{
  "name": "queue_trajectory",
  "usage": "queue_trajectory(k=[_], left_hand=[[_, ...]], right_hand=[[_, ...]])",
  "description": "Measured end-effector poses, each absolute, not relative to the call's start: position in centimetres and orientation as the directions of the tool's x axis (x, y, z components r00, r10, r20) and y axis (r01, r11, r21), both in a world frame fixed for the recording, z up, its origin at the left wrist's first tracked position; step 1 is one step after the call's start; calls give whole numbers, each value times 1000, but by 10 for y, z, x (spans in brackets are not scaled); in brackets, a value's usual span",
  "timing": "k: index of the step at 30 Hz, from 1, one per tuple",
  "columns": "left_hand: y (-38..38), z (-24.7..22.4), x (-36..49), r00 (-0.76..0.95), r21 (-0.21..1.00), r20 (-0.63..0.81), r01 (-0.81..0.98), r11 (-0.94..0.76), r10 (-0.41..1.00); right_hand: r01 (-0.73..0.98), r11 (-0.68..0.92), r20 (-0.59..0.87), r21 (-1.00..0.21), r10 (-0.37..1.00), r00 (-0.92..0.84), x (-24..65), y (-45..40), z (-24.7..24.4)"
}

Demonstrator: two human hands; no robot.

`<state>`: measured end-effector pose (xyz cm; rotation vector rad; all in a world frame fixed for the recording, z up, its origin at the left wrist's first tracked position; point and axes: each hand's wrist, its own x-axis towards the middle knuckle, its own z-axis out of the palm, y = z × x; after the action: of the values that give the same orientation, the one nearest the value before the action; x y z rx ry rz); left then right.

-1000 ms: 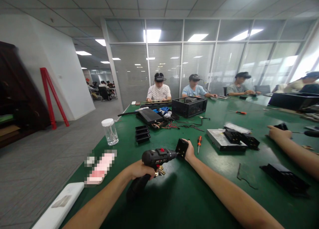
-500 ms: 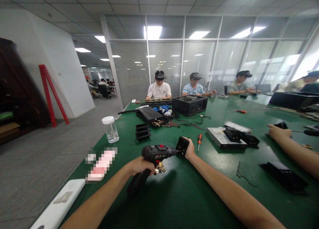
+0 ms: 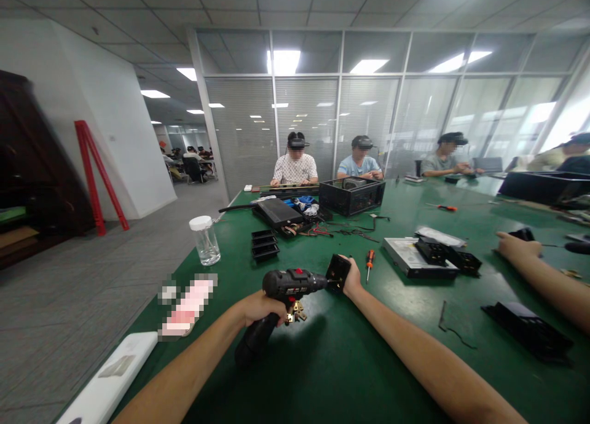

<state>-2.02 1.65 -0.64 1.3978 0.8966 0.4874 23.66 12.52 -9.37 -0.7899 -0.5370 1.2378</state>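
My left hand is wrapped round the grip of a black cordless drill with red switches. Its bit points right and meets the face of a small black box-shaped part with brass-coloured spots on it. That part is held up by my right hand, closed on its right side; some of the fingers are hidden behind it. Under the drill, a little pile of brass pieces lies on the green table. An orange-handled screwdriver rests just right of my right hand.
Black trays and a lidded clear jar stand at left. A black computer case and loose cables are farther back. Right are a silver drive with black parts on it and a co-worker's hand. Other people sit opposite.
My hands, the drill and the black part keep almost the same place. Across the table, the person in light blue has drawn an outstretched hand in.
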Motion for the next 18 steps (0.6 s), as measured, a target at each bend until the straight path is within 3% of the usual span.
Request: queue_trajectory(k=[18], left_hand=[[18,-11,-20,606,970,-243,174,172,758]], right_hand=[[-601,129,-39,-789,965,259,236,123,-92]])
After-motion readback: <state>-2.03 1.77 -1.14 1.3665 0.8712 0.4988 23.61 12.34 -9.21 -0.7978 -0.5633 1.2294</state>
